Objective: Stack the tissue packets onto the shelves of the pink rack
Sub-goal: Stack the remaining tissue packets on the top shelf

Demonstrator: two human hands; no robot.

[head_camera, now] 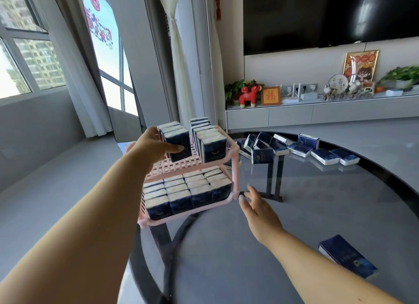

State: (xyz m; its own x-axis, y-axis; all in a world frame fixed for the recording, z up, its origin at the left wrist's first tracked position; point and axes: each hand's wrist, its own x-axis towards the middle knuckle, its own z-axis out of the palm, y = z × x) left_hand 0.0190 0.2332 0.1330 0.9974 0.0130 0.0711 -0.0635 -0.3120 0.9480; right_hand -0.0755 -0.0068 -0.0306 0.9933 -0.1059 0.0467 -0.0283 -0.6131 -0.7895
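Note:
The pink two-tier rack (235,167) stands at the left edge of the round glass table (317,213). Its lower shelf is packed with upright dark-blue tissue packets (188,195). On the top shelf stand two rows of packets; my left hand (156,146) grips the front packet (179,145) of the left row, thumb across its face. The right row (209,142) stands beside it. My right hand (256,204) hovers with straight fingers by the rack's lower right corner, holding nothing. Several loose packets (301,148) lie at the table's far side.
One flat packet (347,257) lies near the table's right front edge. Dark table legs (274,179) show through the glass. Behind stand a low TV cabinet (317,113) with ornaments and a wall TV (317,16). Windows and curtains fill the left.

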